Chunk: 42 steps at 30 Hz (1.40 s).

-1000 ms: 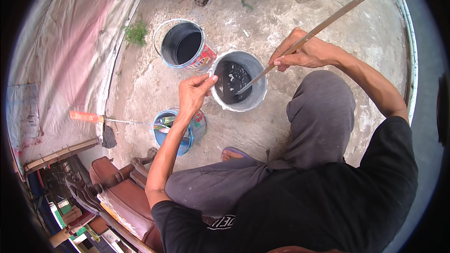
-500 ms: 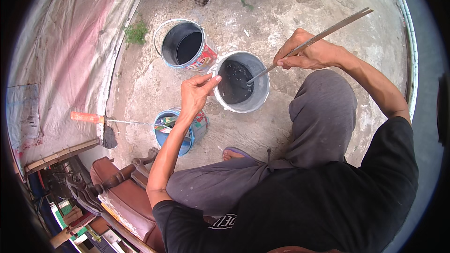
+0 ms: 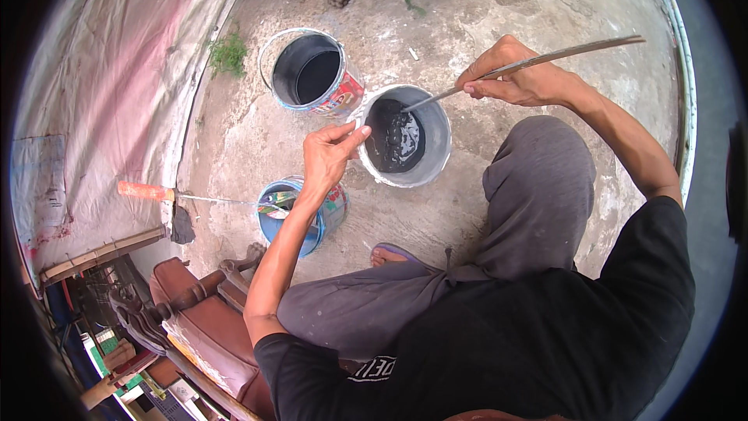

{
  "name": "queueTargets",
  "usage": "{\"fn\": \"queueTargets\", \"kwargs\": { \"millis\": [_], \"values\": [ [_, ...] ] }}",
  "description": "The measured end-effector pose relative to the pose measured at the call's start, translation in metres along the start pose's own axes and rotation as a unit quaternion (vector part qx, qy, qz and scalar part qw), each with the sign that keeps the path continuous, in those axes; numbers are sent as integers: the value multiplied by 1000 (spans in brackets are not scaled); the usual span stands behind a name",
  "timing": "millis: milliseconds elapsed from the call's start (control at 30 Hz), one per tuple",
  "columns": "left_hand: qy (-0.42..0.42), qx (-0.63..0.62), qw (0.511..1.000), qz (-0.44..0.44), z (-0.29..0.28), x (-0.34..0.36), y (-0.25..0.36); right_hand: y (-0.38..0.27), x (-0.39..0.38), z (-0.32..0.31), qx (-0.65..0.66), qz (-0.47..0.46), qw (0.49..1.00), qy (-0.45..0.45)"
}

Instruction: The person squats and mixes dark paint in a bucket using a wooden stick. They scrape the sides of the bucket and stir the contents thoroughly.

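Through the head view I see the grey bucket at upper centre: the left hand pinches its rim, and the right hand, upper right, pinches a long stick whose tip reaches the dark liquid

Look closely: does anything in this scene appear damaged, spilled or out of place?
Yes: the brown armchair at lower left looks damaged. A ragged pale and yellow strip shows along one edge, as if the covering wore away. No obvious spill shows beside the grey bucket of dark liquid.
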<state>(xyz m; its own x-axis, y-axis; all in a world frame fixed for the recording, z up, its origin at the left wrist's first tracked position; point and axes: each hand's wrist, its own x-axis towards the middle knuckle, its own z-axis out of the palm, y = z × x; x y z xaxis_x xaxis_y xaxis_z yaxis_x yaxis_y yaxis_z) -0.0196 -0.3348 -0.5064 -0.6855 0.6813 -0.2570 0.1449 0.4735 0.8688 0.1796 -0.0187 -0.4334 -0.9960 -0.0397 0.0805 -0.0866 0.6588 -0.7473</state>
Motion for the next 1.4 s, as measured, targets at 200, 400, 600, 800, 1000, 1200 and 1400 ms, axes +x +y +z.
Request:
{"fn": "queueTargets", "kwargs": {
  "millis": [200,400,600,800,1000,1200,1400],
  "values": [
    [15,-21,1000,-8,1,-1,5,-5,-1,8,112,44,989,-91],
    [7,-5,1000,0,2,-2,2,-9,15,5,38,-21,999,13],
    [3,2,1000,0,5,-2,3,-4,-4,-2,-7,42,999,-27],
    [8,-4,1000,-28,13,-3,16,2,-11,6,134,59,988,-36],
    [9,-48,998,-37,19,-4,19,18,-6,2,27,17,998,51],
    [8,-65,997,-46,18,-2,18,17,-24,-1,83,97,990,-65],
    [-4,-71,997,-38,20,-1,16,14,-11,3,141,59,988,30]
  ]
}}
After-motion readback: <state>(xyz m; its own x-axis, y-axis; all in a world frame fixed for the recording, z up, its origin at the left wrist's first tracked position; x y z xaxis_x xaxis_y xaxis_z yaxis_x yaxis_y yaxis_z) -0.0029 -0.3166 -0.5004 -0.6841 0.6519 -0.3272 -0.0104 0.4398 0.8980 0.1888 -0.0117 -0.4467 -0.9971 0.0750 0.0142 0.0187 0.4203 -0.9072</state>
